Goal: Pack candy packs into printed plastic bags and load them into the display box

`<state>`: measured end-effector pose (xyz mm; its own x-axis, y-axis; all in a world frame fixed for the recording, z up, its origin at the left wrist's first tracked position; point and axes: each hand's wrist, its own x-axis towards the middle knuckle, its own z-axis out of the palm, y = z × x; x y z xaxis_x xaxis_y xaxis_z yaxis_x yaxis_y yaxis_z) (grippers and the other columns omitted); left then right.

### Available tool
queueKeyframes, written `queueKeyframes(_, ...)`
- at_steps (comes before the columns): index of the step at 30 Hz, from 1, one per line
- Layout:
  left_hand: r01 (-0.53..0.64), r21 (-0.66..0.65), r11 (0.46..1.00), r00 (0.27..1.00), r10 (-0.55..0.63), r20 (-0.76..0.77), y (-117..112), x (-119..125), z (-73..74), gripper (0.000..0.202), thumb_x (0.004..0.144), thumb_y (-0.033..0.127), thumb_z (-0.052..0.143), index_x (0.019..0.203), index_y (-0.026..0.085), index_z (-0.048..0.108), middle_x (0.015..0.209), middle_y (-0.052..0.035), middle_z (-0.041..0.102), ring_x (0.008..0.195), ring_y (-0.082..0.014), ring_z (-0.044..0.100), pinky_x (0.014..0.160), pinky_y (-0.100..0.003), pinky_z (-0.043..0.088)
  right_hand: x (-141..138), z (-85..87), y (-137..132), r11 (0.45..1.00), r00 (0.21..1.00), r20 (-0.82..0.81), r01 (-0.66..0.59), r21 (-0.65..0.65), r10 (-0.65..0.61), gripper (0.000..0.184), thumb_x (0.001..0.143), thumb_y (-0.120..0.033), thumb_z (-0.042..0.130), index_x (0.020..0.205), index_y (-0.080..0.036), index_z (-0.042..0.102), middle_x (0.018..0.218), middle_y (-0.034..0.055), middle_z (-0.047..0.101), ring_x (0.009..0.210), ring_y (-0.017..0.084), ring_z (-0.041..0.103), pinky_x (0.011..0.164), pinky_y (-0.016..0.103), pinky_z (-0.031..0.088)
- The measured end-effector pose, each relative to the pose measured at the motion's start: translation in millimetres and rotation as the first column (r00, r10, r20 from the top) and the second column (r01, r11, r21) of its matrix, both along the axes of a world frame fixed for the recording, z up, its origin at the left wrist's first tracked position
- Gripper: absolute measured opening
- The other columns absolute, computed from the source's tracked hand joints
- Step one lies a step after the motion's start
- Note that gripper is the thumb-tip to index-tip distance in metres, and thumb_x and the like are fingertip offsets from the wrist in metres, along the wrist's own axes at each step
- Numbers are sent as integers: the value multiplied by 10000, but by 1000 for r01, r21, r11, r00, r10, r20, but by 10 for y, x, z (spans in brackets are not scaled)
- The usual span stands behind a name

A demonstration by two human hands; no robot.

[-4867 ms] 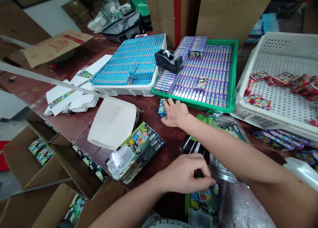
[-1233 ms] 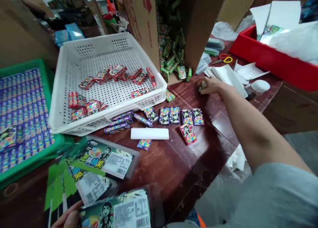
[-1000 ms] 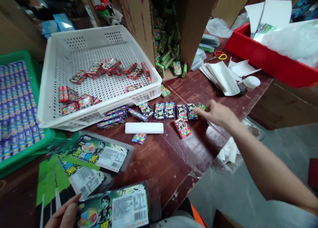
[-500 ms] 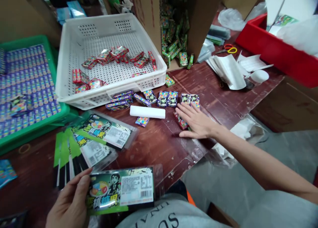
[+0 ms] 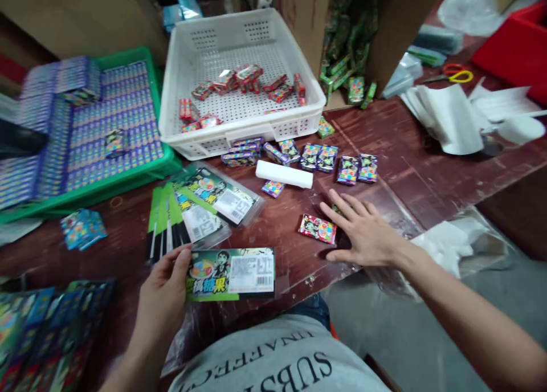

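The left hand (image 5: 162,292) pinches one pouch (image 5: 231,273); the right hand (image 5: 370,235) has fingers spread, just beside one red box (image 5: 317,228) on the surface (image 5: 427,192). The step seems to be gathering boxes; the next move probably calls for curling these fingers. Farther lie two pairs of purple boxes (image 5: 347,170).

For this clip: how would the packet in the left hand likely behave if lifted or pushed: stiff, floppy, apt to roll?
The packet is probably fairly stiff: pinched at one end by the left hand, its printed part looks straight. The clear edge may flex more, since it extends past the print. Being flat, it would likely slide, not roll.
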<state>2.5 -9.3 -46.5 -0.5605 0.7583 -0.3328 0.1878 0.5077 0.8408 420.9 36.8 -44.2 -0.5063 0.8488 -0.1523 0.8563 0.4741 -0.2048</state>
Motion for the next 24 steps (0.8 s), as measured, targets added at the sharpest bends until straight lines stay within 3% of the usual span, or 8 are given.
queueKeyframes(3,-74,27,997,987,70,146,-39,-34,72,536,663,559,836,1071,224,742,835,6,723,616,-129,631,531,-215,538,249,111,144,989,991,0,-130,-74,130,1116,802,-509,715,1651,-212,55,1714,165,15,1519,480,228,1135,630,391)
queueKeyframes(7,-166,77,983,969,148,200,-151,-55,94,446,692,482,827,1042,222,733,800,15,702,586,-135,619,508,-231,536,380,120,312,958,968,-2,-247,-144,249,930,838,-271,672,1638,-233,198,1689,165,221,1457,430,397,1109,576,459)
queueKeyframes(10,-194,91,977,966,174,192,-226,-40,75,393,720,442,807,1035,221,728,809,17,700,591,-135,617,497,-228,526,216,127,385,929,948,-56,-317,-192,312,838,901,-373,665,1613,-163,276,1679,199,229,1429,382,459,1109,496,481)
queueKeyframes(12,-190,96,977,968,170,187,-270,-37,70,392,728,444,802,1039,218,723,804,19,697,591,-137,617,502,-232,525,61,141,426,916,932,-78,-363,-169,355,935,872,-557,685,1612,-157,275,1681,210,215,1393,398,495,1080,511,499)
queueKeyframes(16,-195,128,972,970,173,171,-352,-79,87,446,725,488,805,1066,215,716,818,19,704,603,-135,620,556,-247,542,-153,54,457,873,862,-139,-487,33,487,1183,706,-853,633,1628,-228,233,1697,173,187,1486,475,302,1165,659,313)
queueKeyframes(19,-245,170,955,963,220,153,-411,-123,64,498,710,518,819,1079,199,715,848,8,710,632,-126,620,593,-238,539,-245,-145,372,834,809,-207,-545,91,551,1045,797,-814,577,1619,-253,259,1653,165,318,1476,428,336,1179,654,280)
queueKeyframes(21,-277,198,940,957,252,141,-439,-129,15,515,704,536,823,1071,190,718,871,-2,711,661,-124,623,615,-235,533,-336,-275,259,858,810,-284,-494,141,513,932,857,-730,592,1604,-260,293,1554,170,465,1380,393,462,1129,622,363)
queueKeyframes(24,-284,226,932,956,256,144,-451,-85,-71,521,704,563,817,1044,181,719,900,-15,714,701,-129,628,660,-247,526,-553,-370,69,895,776,-446,-408,181,445,953,832,-688,667,1599,-275,282,1475,156,532,1317,364,506,1090,568,420)
